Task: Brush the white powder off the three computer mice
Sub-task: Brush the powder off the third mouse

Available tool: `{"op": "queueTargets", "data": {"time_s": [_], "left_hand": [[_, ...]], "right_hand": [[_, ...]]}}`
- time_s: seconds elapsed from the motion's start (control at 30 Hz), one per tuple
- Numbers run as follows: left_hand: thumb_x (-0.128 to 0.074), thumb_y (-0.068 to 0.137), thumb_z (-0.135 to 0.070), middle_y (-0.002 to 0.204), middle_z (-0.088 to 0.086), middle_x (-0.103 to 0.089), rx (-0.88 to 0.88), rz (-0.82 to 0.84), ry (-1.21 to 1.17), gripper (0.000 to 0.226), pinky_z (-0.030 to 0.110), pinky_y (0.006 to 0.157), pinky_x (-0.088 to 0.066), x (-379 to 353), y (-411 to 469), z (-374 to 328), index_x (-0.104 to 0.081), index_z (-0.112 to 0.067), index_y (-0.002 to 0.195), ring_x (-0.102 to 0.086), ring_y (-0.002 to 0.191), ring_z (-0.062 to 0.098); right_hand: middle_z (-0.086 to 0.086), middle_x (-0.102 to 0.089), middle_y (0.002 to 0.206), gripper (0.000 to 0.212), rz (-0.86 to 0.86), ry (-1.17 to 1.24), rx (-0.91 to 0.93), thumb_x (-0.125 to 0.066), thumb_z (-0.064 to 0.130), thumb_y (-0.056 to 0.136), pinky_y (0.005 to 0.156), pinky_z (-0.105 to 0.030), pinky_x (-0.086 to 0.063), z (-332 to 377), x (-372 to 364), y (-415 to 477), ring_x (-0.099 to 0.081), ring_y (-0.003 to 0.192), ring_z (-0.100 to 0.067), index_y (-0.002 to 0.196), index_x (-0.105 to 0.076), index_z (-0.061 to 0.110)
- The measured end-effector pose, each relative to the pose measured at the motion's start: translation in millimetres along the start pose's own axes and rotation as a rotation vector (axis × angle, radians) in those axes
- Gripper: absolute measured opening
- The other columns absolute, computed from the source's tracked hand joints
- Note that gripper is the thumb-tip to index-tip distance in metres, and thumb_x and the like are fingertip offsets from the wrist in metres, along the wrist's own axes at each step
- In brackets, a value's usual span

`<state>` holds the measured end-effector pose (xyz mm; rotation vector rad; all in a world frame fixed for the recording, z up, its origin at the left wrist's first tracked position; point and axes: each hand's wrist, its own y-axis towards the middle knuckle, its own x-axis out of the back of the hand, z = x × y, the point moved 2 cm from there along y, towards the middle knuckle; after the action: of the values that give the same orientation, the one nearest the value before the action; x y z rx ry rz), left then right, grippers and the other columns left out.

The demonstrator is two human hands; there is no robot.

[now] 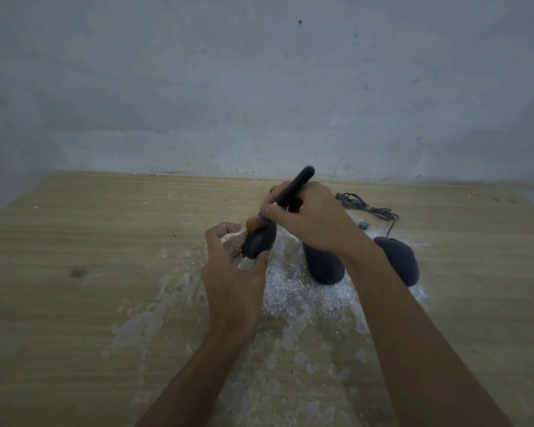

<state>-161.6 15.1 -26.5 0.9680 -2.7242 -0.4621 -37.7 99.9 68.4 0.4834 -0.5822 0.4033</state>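
Observation:
My left hand (233,272) grips a dark computer mouse (261,241), lifted and tilted above the wooden table (90,241). My right hand (309,217) holds a brush (293,189) with a dark handle; its orange-brown bristles (253,224) touch the top left of that mouse. A second dark mouse (324,266) lies on the table just right of it, partly hidden by my right wrist. A third mouse (401,260) lies further right. White powder (290,291) is spread on the table around and in front of the mice.
A black cable (370,208) is coiled behind the right mouse near the grey wall (259,87). Smears of powder (142,322) reach toward the near left. The table's back edge meets the wall.

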Motion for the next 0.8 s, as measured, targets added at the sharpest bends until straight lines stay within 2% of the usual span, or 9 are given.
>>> {"op": "queueTargets", "data": {"time_s": [0.07,0.17,0.27,0.33,0.43,0.57,0.6,0.7,0.8], "left_hand": [[-0.087,0.073,-0.008,0.091,-0.027,-0.064,0.009,-0.004,-0.006,0.063,0.002,0.065,-0.049,-1.0,-1.0,-1.1,-0.046,-0.038,0.111,-0.065,0.084,-0.017],[-0.087,0.074,-0.008,0.088,-0.025,-0.066,0.019,-0.019,-0.050,0.059,0.004,0.063,-0.050,-1.9,-0.9,-2.3,-0.049,-0.034,0.111,-0.068,0.081,-0.013],[-0.089,0.073,-0.014,0.081,-0.017,-0.073,0.052,-0.021,-0.081,0.059,0.007,0.060,-0.052,-1.4,-1.5,-3.4,-0.049,-0.030,0.113,-0.071,0.073,-0.006],[-0.089,0.072,-0.011,0.076,-0.016,-0.074,0.083,-0.027,-0.110,0.060,0.008,0.059,-0.052,-1.4,-0.1,-2.0,-0.050,-0.028,0.114,-0.073,0.070,-0.004],[-0.089,0.071,-0.008,0.079,-0.019,-0.069,0.107,-0.048,-0.120,0.060,0.008,0.058,-0.052,-0.9,2.9,-0.9,-0.051,-0.029,0.113,-0.072,0.071,-0.005],[-0.090,0.071,-0.011,0.073,-0.016,-0.072,0.143,-0.049,-0.150,0.058,0.009,0.057,-0.052,-0.7,2.7,-0.7,-0.052,-0.026,0.112,-0.073,0.067,-0.002],[-0.090,0.070,-0.010,0.073,-0.016,-0.072,0.154,-0.051,-0.156,0.059,0.008,0.057,-0.052,-1.2,2.9,-1.3,-0.052,-0.026,0.112,-0.073,0.067,-0.003],[-0.089,0.069,-0.006,0.084,-0.010,-0.073,0.213,-0.068,-0.213,0.059,0.008,0.059,-0.052,-0.6,4.6,-2.1,-0.053,-0.028,0.110,-0.073,0.070,-0.003],[-0.089,0.069,-0.002,0.091,-0.002,-0.072,0.288,-0.069,-0.294,0.058,0.009,0.059,-0.053,-0.7,5.3,-2.4,-0.053,-0.025,0.108,-0.074,0.073,-0.001]], "right_hand": [[0.008,-0.074,0.081,0.010,0.148,-0.008,0.004,-0.071,0.026,0.093,0.064,-0.011,-0.050,1.9,-0.6,-2.9,-0.068,0.078,0.000,0.091,-0.078,0.019],[0.002,-0.077,0.087,0.009,0.075,0.058,0.033,-0.070,0.023,0.093,0.077,-0.026,-0.058,4.4,1.4,-1.1,-0.071,0.087,-0.009,0.090,-0.077,0.019],[0.007,-0.075,0.081,0.009,0.214,-0.032,0.038,-0.072,0.024,0.092,0.066,-0.013,-0.052,7.5,-3.1,-3.1,-0.069,0.080,-0.002,0.089,-0.079,0.019],[0.005,-0.075,0.082,0.010,0.204,-0.031,0.033,-0.072,0.026,0.092,0.067,-0.016,-0.053,6.7,-3.9,-3.4,-0.069,0.081,-0.005,0.090,-0.079,0.019],[0.003,-0.076,0.090,0.010,0.055,0.021,0.060,-0.070,0.024,0.094,0.075,-0.024,-0.056,6.4,-0.8,-1.2,-0.069,0.087,-0.006,0.094,-0.078,0.018],[0.007,-0.075,0.080,0.009,0.250,-0.037,0.056,-0.073,0.026,0.092,0.064,-0.014,-0.052,7.6,-4.7,-5.4,-0.069,0.079,-0.002,0.091,-0.080,0.020],[0.006,-0.075,0.079,0.009,0.209,-0.023,0.051,-0.073,0.026,0.092,0.064,-0.015,-0.053,6.3,-3.2,-4.4,-0.069,0.078,-0.004,0.091,-0.079,0.020],[-0.001,-0.076,0.082,0.008,-0.043,0.051,0.031,-0.070,0.024,0.094,0.069,-0.036,-0.059,0.9,4.4,-0.7,-0.071,0.080,-0.017,0.092,-0.078,0.022],[0.010,-0.074,0.080,0.008,0.123,-0.008,0.035,-0.071,0.026,0.093,0.064,-0.017,-0.053,-2.1,-0.3,-7.2,-0.067,0.078,-0.003,0.091,-0.079,0.024]]}}
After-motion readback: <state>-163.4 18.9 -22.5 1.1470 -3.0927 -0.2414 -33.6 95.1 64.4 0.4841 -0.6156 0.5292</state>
